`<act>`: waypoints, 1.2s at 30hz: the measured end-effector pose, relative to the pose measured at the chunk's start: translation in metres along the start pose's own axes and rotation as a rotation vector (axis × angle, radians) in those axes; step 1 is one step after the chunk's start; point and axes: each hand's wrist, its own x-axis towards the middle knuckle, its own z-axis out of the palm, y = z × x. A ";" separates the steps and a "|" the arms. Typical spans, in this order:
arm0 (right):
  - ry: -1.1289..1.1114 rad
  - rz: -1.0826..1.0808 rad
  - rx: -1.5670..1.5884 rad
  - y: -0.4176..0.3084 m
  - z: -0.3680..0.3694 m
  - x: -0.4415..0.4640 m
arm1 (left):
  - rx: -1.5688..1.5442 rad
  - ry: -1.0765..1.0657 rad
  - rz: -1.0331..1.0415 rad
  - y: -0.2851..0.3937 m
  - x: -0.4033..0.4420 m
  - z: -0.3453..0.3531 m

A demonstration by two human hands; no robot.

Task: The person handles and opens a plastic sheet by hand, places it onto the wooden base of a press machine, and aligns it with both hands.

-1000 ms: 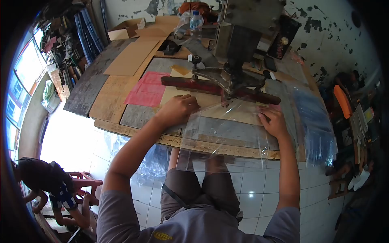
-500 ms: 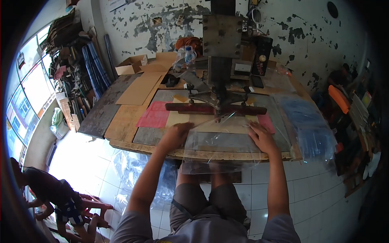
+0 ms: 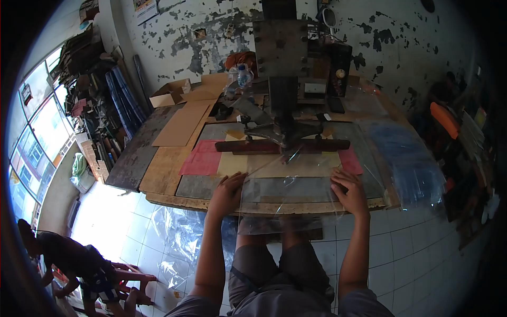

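A clear plastic sheet [image 3: 288, 198] lies under the press head, its near part hanging over the table's front edge. My left hand [image 3: 227, 193] is at the sheet's left edge, fingers bent together over it. At the right edge, my right hand [image 3: 349, 191] has its fingers curled, with the thumb against the plastic. Just beyond both hands, the dark red press bar [image 3: 282, 147] spans the work area above the sheet's far end. Beneath lie a cream-coloured board [image 3: 317, 168] and pink sheets [image 3: 199, 158] on a grey plate [image 3: 206, 186].
Stacked clear bluish plastic [image 3: 404, 158] sits at the table's right side. Cardboard [image 3: 182, 124] and an open box [image 3: 168, 94] lie at the back left. A water bottle [image 3: 244, 78] stands behind the press. Plastic [image 3: 177, 238] is on the floor; another person [image 3: 74, 259] is at lower left.
Both hands have moved slightly towards me along the sheet's sides. The press bar looks about the same. The view has shifted a little.
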 end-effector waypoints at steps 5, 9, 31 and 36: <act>0.052 -0.014 0.013 -0.005 -0.003 -0.001 | 0.021 -0.002 0.021 -0.001 0.000 -0.001; 0.069 -0.003 0.051 -0.010 -0.003 -0.001 | 0.039 0.008 0.000 0.006 0.001 -0.003; 0.072 0.022 0.038 -0.010 -0.002 0.002 | 0.052 0.063 0.016 0.008 0.001 -0.003; 0.075 0.014 0.038 -0.012 -0.002 0.002 | 0.042 0.067 0.009 0.009 0.001 -0.003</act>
